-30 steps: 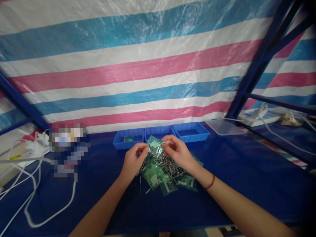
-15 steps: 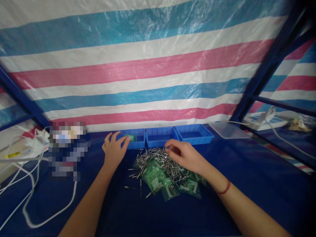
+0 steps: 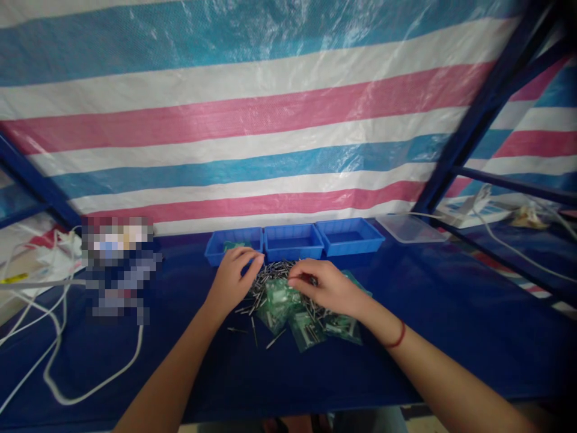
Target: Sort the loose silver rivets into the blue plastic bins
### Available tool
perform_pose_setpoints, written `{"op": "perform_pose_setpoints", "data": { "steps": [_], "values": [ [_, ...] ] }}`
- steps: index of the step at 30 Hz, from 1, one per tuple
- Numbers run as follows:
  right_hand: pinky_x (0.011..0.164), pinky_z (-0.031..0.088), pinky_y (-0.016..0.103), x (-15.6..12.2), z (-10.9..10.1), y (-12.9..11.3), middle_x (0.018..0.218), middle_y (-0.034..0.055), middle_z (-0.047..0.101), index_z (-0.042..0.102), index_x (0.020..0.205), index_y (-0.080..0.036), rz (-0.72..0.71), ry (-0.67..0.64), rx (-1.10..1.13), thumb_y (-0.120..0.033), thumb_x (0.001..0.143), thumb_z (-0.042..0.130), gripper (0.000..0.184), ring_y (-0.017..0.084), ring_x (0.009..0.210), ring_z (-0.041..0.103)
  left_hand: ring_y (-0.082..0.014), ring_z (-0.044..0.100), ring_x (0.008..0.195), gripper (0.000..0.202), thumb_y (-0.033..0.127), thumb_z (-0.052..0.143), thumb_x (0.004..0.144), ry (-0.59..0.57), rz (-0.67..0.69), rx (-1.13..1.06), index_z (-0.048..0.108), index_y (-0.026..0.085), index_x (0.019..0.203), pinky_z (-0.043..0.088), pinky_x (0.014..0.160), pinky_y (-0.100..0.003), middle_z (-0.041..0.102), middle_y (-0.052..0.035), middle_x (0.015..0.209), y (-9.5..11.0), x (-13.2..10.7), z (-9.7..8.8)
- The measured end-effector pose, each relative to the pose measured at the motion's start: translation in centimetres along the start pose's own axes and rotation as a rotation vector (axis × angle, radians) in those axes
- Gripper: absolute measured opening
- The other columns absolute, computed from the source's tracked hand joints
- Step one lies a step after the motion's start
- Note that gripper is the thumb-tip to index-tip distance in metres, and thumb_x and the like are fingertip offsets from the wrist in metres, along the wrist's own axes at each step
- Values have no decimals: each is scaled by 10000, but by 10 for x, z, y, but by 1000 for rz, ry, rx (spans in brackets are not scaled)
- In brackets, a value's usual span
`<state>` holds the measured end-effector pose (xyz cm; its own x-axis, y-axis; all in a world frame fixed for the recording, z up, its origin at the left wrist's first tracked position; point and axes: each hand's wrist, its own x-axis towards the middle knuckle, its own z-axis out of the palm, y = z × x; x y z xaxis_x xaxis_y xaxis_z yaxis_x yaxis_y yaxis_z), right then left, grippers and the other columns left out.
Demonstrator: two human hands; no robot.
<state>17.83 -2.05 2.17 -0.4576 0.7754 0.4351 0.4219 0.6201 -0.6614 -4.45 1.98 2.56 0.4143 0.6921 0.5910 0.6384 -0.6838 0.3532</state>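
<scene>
My right hand [image 3: 328, 287] is over the right side of a pile of small metal pop rivets [image 3: 265, 278], thumb and fingertips pinched on the edge of a small green-tinted plastic bag [image 3: 280, 294]. My left hand [image 3: 235, 278] is at the pile's left edge, just in front of the left blue bin [image 3: 211, 255]. Its fingers are curved, with a gap between thumb and fingers and nothing visible in it. More green bags with metal pieces inside, such as one bag [image 3: 306, 331], lie along the pile's near side. Inside the left bin is another green bag [image 3: 235, 245], partly hidden by my fingers.
Two more blue bins, the middle bin [image 3: 294, 254] and the right bin [image 3: 356, 246], stand in the row. A clear plastic lid [image 3: 412, 230] lies to the right. White cables [image 3: 94, 397] loop across the left side. Loose rivets [image 3: 276, 339] lie before the pile.
My left hand has come right and down from the left bin to the pile. My right hand has shifted slightly left and now pinches a green bag. The view has tilted down a little.
</scene>
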Motion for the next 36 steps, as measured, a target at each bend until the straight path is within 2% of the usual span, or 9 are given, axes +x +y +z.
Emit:
{"op": "perform_pose_setpoints", "data": {
  "steps": [3, 6, 9, 15, 20, 24, 28, 32, 36],
  "values": [
    [576, 371, 250, 3, -4, 11, 704, -3, 561, 576, 774, -177, 131, 198, 192, -347, 864, 546, 194, 118, 619, 478, -185, 592, 905, 227, 282, 458, 921, -135, 6, -93, 664, 201, 967, 428, 840, -318, 673, -44, 931, 9, -2, 0],
    [567, 372, 249, 5, -2, 20, 683, -12, 541, 575, 777, -175, 201, 300, 342, -402, 828, 583, 233, 112, 598, 462, -182, 584, 818, 184, 294, 510, 888, -182, -15, -92, 667, 200, 914, 422, 765, -301, 666, -29, 841, 16, -5, 4],
    [560, 363, 250, 6, 1, 24, 660, -19, 520, 578, 777, -174, 230, 300, 413, -427, 807, 600, 256, 110, 584, 451, -163, 572, 749, 185, 301, 507, 884, -161, -69, -132, 645, 179, 870, 417, 721, -274, 645, -23, 789, 20, -6, 10],
    [545, 363, 248, 6, 3, 19, 668, -10, 526, 592, 815, -173, 318, 291, 386, -438, 825, 560, 267, 116, 587, 464, -134, 544, 655, 258, 334, 459, 903, -159, -239, -216, 612, 174, 772, 383, 611, -225, 609, 6, 695, 23, -7, 14],
    [501, 330, 236, 6, 3, 16, 602, -33, 481, 576, 773, -175, 293, 306, 309, -413, 836, 547, 248, 96, 529, 418, -132, 544, 656, 270, 353, 491, 886, -139, -295, -287, 621, 166, 741, 378, 609, -219, 617, 8, 688, 25, -8, 15],
    [412, 309, 218, 5, 6, 14, 510, -65, 476, 554, 880, -181, 328, 277, 458, -424, 843, 530, 247, 79, 413, 398, -128, 549, 588, 289, 387, 486, 884, -153, -404, -457, 662, 163, 934, 403, 570, -217, 640, 0, 668, 25, -9, 16],
    [384, 362, 216, 5, 8, 8, 661, -20, 619, 532, 923, -191, 345, 256, 584, -430, 843, 521, 252, 67, 383, 451, -130, 577, 600, 342, 397, 503, 875, -113, -474, -591, 641, 151, 1068, 446, 596, -222, 684, -24, 751, 25, -8, 16],
    [440, 438, 229, 5, 7, 4, 584, -29, 581, 547, 880, -183, 331, 279, 571, -426, 856, 503, 248, 91, 435, 513, -147, 609, 703, 341, 401, 476, 892, -67, -449, -590, 665, 171, 1056, 464, 669, -230, 693, -29, 809, 27, -8, 14],
    [467, 456, 236, 6, 9, 3, 615, -30, 569, 534, 887, -189, 302, 337, 553, -395, 794, 599, 235, 104, 496, 550, -140, 591, 663, 332, 386, 506, 877, -31, -408, -524, 648, 185, 1100, 458, 628, -227, 661, -15, 760, 27, -9, 16]
  ]
}}
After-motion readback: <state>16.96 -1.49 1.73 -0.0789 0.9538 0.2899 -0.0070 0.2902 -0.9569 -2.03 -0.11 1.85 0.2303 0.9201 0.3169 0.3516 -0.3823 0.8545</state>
